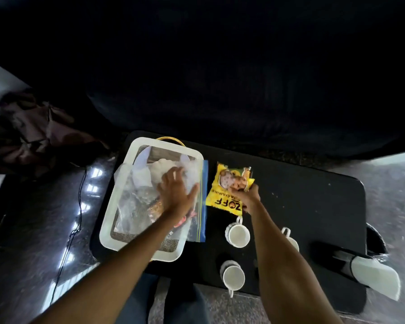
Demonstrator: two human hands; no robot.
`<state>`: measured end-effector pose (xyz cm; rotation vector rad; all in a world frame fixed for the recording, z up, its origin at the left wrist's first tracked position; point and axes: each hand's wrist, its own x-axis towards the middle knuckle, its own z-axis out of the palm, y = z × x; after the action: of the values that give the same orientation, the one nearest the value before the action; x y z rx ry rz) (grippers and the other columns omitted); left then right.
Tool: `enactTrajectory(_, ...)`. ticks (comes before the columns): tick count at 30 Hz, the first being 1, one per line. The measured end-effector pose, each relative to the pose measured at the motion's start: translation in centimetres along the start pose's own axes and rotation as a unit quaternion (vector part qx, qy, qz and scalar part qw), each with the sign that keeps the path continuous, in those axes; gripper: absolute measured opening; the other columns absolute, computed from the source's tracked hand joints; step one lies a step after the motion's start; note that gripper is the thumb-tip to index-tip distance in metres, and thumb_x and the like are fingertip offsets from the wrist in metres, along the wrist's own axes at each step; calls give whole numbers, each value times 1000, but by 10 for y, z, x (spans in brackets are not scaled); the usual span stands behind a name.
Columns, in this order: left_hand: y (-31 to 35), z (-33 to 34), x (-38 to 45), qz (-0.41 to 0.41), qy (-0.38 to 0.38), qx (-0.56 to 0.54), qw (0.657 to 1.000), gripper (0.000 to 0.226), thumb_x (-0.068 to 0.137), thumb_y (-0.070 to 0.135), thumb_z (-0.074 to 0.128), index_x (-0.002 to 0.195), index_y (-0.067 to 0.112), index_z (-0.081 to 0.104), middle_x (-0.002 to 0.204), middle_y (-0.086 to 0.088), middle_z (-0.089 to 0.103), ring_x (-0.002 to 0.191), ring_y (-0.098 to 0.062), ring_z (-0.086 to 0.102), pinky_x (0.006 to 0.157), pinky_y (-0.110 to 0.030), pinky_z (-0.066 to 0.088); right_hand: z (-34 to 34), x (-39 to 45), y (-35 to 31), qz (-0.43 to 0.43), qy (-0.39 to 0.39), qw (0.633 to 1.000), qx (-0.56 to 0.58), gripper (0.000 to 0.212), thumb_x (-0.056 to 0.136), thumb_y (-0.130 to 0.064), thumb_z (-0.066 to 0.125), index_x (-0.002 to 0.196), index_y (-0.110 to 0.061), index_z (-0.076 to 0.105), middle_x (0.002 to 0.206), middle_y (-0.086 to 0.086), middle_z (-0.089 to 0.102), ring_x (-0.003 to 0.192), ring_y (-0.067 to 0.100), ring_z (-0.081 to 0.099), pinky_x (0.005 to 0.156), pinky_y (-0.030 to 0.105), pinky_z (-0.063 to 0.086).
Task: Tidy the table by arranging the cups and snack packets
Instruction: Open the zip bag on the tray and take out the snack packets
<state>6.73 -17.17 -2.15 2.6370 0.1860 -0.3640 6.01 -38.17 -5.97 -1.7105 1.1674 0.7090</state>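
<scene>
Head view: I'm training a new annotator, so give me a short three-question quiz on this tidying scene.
1. True or false: the left hand lies flat on the clear zip bag in the white tray.
2. Which thing does the right hand pinch? A) a white cup B) the yellow snack packet C) the tray's rim
3. Fill in: the number of white cups on the black table is ____.

Key
1. True; the fingers are spread and straight on the plastic.
2. B; the grip is at the packet's right edge.
3. Three: one below the packet, one near the table's front edge, one partly hidden by the right forearm.
</scene>
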Motion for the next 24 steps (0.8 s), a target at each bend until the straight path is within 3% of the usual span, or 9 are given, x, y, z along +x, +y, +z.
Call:
enactTrajectory(3,26,21,-4,-44,-75,8,996,90,70,60,66,140,16,30,139,-9,35,128,-28,35,99,-48,37,5,1,4,-10,124,982,-140,93,73,-31,79,143,-14,21,137,20,47,125,39,47,97,48,46)
enactTrajectory(7,36,29,2,-86,-98,58,990,79,73,30,72,136,16,27,135,-13,40,124,-31,40,96,-46,38,10,-5,-1,-48,129,977,-162,91,77,-11,73,147,-15,14,137,21,43,127,37,43,96,47,44)
enactTrajectory(10,27,28,6,-100,-104,56,988,66,82,22,63,136,10,29,134,-16,47,123,-34,46,97,-48,40,17,-19,-8,-110,211,955,-177,74,78,3,59,143,-11,25,132,19,47,118,33,47,91,43,48)
enactTrajectory(12,21,29,6,-108,-125,57,985,71,83,31,65,139,8,28,137,-17,44,127,-34,43,99,-48,40,29,-33,-11,-199,255,933,-160,54,81,4,51,132,-9,40,119,15,57,104,27,55,75,36,54)
enactTrajectory(15,21,37,1,-124,-153,52,979,80,81,39,67,141,8,25,143,-17,37,133,-36,36,100,-49,40,64,-48,-6,-225,119,956,-144,31,90,-7,49,120,-14,49,102,10,69,78,21,63,53,24,46)
enactTrajectory(17,21,42,-3,-129,-138,22,982,61,89,30,58,139,8,29,142,-17,39,132,-35,37,98,-48,41,85,-54,3,-176,22,963,-202,32,91,-21,52,123,-17,49,110,9,68,93,26,66,67,30,46)
enactTrajectory(20,17,41,-7,-159,-84,-68,981,38,97,17,41,132,3,38,135,-19,48,122,-35,49,94,-43,43,101,-61,14,-145,8,964,-223,35,90,-22,54,123,-14,48,113,11,65,105,29,63,76,35,47)
enactTrajectory(22,14,37,-10,-160,-83,-84,980,43,97,28,44,131,2,40,132,-20,51,117,-35,54,92,-41,44,107,-66,17,-156,27,969,-191,22,88,-17,54,109,-11,58,101,12,69,92,28,65,67,32,44)
enactTrajectory(24,9,30,-12,-177,-116,-81,974,62,90,50,50,129,1,45,127,-18,56,116,-35,56,93,-39,46,109,-69,15,-187,-68,973,-116,11,85,-7,56,77,-10,64,72,11,68,67,22,60,56,26,39)
